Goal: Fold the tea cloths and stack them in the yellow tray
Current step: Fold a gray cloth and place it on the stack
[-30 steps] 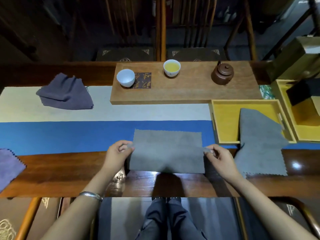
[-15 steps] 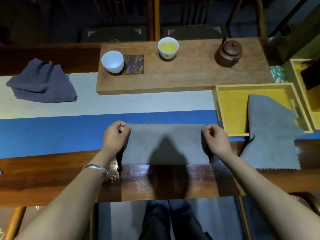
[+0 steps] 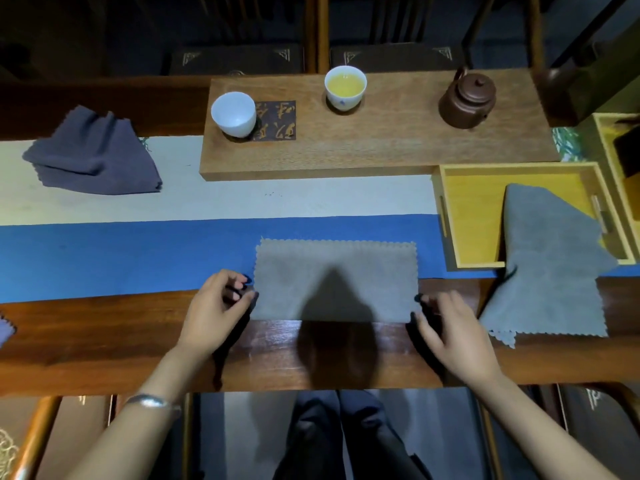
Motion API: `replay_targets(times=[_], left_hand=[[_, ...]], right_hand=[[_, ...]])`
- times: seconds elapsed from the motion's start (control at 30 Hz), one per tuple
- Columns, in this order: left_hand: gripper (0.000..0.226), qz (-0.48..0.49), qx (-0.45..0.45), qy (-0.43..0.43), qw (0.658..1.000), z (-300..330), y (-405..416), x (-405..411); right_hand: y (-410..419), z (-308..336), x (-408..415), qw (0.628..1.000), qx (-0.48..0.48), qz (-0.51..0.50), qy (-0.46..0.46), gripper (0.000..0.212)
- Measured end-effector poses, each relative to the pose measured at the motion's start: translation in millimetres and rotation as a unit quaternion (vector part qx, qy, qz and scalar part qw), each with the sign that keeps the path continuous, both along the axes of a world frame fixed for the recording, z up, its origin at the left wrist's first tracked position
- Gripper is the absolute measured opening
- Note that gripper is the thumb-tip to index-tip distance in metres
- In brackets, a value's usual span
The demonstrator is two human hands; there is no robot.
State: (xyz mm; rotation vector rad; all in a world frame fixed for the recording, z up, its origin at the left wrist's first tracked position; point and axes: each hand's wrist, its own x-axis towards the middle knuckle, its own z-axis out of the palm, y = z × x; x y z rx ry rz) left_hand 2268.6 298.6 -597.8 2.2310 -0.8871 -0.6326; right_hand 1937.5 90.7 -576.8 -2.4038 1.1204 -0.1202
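Note:
A grey tea cloth [image 3: 334, 280], folded into a wide rectangle, lies flat across the blue runner and the wooden table edge in front of me. My left hand [image 3: 216, 311] sits at its left edge, fingertips just touching, fingers loosely apart. My right hand [image 3: 450, 327] rests at its near right corner, holding nothing. A second grey cloth [image 3: 550, 271] hangs unfolded over the front right rim of the yellow tray [image 3: 474, 202]. A crumpled purple-grey cloth [image 3: 93, 157] lies at the far left.
A wooden tea board [image 3: 381, 147] behind the cloth carries a white cup [image 3: 234, 114], a cup of tea [image 3: 345, 86] and a brown teapot [image 3: 467, 98]. Another yellow box [image 3: 616, 140] stands at the far right. A purple cloth corner [image 3: 5, 332] shows at the left edge.
My hands pinched the cloth's far corners half a second ago. They have since let go and drawn back to its near side edges. The cloth lies flat.

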Motion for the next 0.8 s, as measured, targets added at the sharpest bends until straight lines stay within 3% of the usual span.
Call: replay_targets(times=[0.2, 0.47, 0.67, 0.8], left_hand=[[0.031, -0.091, 0.034, -0.037, 0.995, 1, 37, -33], [0.034, -0.031, -0.018, -0.007, 0.999, -18, 27, -31], [0.018, -0.035, -0.038, 0.003, 0.999, -22, 26, -21], [0.012, -0.037, -0.038, 0.023, 0.998, -16, 29, -24]], right_hand=[[16, 1, -12, 0.995, -0.005, 0.081, 0.049, 0.030], [3, -20, -2, 0.996, -0.031, 0.074, 0.027, 0.026], [6, -25, -1, 0.998, -0.009, 0.030, -0.054, 0.012], [12, -23, -4, 0.995, 0.015, 0.003, -0.098, 0.016]])
